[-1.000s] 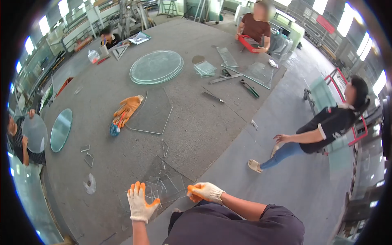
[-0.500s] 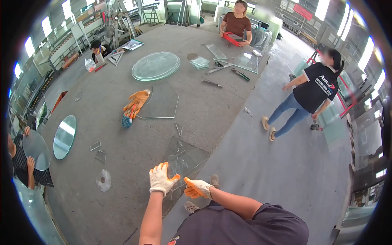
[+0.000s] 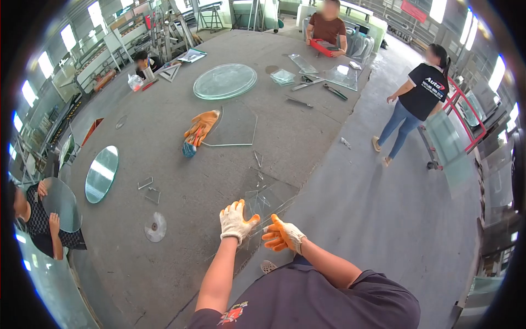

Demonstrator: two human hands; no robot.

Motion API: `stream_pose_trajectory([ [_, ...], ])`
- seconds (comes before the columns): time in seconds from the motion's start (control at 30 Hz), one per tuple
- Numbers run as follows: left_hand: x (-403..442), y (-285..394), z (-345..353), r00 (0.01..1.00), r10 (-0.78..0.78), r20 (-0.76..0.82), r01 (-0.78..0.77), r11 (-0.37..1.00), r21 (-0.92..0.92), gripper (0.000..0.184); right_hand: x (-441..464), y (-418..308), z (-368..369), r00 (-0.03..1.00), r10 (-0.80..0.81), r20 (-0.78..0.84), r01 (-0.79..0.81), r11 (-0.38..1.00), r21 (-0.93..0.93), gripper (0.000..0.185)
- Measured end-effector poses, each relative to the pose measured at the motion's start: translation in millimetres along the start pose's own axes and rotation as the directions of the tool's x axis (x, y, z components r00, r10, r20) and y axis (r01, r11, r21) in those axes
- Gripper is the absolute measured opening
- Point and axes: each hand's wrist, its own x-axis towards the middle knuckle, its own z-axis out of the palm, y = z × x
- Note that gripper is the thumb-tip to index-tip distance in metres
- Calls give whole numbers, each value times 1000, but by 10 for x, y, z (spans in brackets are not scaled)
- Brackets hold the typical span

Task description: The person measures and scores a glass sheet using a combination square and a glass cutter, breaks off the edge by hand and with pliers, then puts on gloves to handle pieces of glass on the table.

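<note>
My left hand (image 3: 236, 220), in a white glove with orange fingers, is spread at the near-left edge of clear glass pieces (image 3: 264, 200). Its fingertips point away from me and its thumb to the right; touching or hovering, I cannot tell. Beside it, at the table edge, my right hand (image 3: 284, 234) wears a matching glove. The right thumb stands apart from loosely bent fingers, with nothing visible between them. The glass pieces overlap, with thin strips and shards among them. A small narrow glass offcut (image 3: 257, 159) lies just beyond.
Orange work gloves (image 3: 200, 129) rest by a cut glass sheet (image 3: 234, 126). Round glass discs (image 3: 226, 82), an oval mirror (image 3: 102, 174) and pliers (image 3: 335, 91) lie on the table (image 3: 192, 186). A person (image 3: 422, 90) stands on the right; another (image 3: 52, 219) holds round glass at left.
The view has shifted, so the table things sit further right and slightly higher. My right hand's fingers have loosened and its thumb has lifted. The person on the right has stepped further away.
</note>
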Motion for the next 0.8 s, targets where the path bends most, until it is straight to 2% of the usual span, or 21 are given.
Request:
stream_pose_trajectory([
  [0.03,3,-8,18,1000,-3,-1,3,1000,6,92,-49,14,-25,998,28,51,-29,1000,7,83],
  [0.13,-14,-7,2,1000,-10,22,10,1000,27,89,16,280,-191,991,-115,69,108,990,89,80],
  [0.23,6,-66,92,1000,22,-4,-22,998,58,86,-109,379,-201,986,-165,-36,169,973,155,56],
  [0.33,16,-90,87,998,59,-12,-58,996,66,82,-56,456,-348,985,-146,90,118,957,264,28],
  [0.4,15,-80,42,997,70,-8,-70,995,67,80,-54,457,-365,982,-160,101,125,949,289,21],
  [0.57,21,-130,98,998,55,-31,-53,997,50,76,-117,407,-348,980,-196,41,181,954,240,18],
  [0.7,-9,-128,87,996,60,-67,-57,997,53,74,-187,342,-311,974,-219,57,200,952,233,16],
  [0.8,-53,-87,7,984,74,-161,-71,997,27,70,-83,418,-420,965,-238,114,211,955,208,20],
])
